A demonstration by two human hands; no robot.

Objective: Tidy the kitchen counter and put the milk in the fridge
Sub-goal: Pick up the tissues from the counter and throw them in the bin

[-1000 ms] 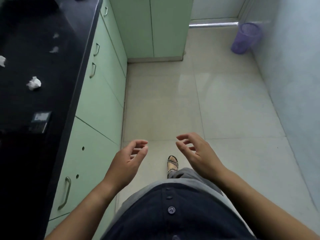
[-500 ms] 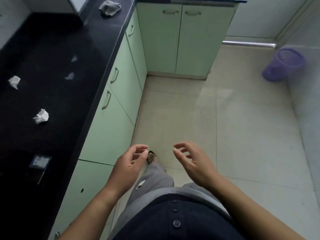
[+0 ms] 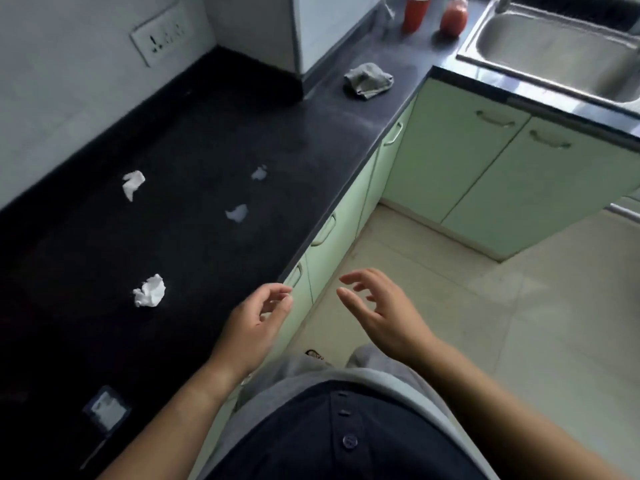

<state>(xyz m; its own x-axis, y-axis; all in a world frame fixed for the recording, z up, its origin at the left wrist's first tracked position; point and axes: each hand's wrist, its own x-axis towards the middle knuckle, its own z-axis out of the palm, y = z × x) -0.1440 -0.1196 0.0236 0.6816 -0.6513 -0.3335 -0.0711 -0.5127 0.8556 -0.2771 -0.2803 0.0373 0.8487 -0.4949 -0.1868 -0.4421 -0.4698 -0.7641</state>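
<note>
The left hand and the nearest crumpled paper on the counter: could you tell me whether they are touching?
Apart. The head view shows a stretch of bare black counter between the left hand and the crumpled paper.

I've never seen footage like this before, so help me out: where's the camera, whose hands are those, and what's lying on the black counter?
There is no machine here: a person wears a wide-angle camera on the head, so every picture looks forward and down at their own arms. The left hand and the right hand hover in front of the body, fingers loosely curled, holding nothing. On the black counter lie a crumpled paper ball, close to the left hand, three more white scraps beyond it, and a grey cloth further along. A red cup stands near the steel sink. A small dark packet lies at the near end.
</note>
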